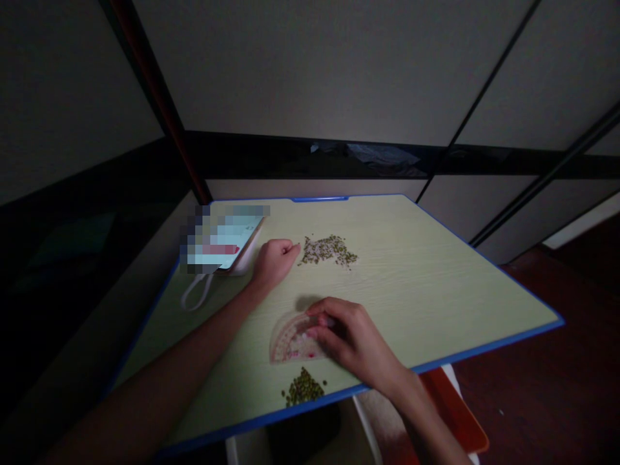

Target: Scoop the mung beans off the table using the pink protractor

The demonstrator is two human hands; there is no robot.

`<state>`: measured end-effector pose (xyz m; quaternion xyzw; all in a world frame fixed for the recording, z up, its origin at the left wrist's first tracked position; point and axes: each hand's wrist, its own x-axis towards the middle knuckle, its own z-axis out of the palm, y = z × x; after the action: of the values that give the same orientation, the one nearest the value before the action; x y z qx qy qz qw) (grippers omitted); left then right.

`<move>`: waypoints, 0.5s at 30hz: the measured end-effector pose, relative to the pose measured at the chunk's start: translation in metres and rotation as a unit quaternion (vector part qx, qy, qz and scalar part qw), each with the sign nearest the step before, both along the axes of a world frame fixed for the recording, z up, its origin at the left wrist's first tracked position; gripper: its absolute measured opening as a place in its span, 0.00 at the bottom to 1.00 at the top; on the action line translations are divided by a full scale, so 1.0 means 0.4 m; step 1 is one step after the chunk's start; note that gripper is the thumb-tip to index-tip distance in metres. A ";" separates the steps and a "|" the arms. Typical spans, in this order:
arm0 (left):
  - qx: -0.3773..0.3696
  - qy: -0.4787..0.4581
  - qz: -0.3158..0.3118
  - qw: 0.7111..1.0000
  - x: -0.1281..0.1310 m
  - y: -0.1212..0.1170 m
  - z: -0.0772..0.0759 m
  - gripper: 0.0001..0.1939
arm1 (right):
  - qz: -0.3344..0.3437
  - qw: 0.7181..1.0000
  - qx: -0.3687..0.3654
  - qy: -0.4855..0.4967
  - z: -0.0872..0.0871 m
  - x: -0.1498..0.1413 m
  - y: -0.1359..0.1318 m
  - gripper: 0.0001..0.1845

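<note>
My right hand (pixel 356 336) pinches a clear half-round plastic protractor (pixel 290 342) with pink marks, held by its right side over the table. Just below the protractor, by the table's near edge, lies a small heap of green mung beans (pixel 304 387). Farther back, a loose patch of mung beans mixed with pale grains (pixel 329 250) is spread out. Beside that patch, on its left, my left hand (pixel 276 261) is closed, its fingers curled in; whether it holds something is hidden.
A phone (pixel 237 239), partly blurred out, leans on a white support with a strap loop (pixel 196 294) at the table's left. The pale table (pixel 426 284) has a blue rim. Panelled cabinets stand behind it. Below the near edge is a pale bin (pixel 365 426).
</note>
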<state>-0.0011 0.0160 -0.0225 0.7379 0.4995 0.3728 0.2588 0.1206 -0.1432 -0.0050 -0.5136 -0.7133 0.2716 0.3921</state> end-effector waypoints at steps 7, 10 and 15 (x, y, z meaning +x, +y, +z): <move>0.002 0.005 -0.002 1.000 0.000 0.002 -0.001 0.18 | 0.042 0.999 0.005 0.008 -0.003 -0.002 -0.007 0.04; 0.002 0.007 -0.002 1.000 0.000 0.003 -0.001 0.18 | 0.045 0.999 0.000 0.000 -0.004 -0.003 -0.008 0.04; 0.002 0.007 0.001 1.000 0.000 0.004 -0.002 0.18 | 0.046 0.999 -0.013 -0.002 -0.003 -0.003 -0.013 0.04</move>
<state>-0.0011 0.0176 -0.0232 0.7408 0.5012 0.3687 0.2532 0.1192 -0.1482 -0.0063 -0.4853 -0.7335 0.2978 0.3712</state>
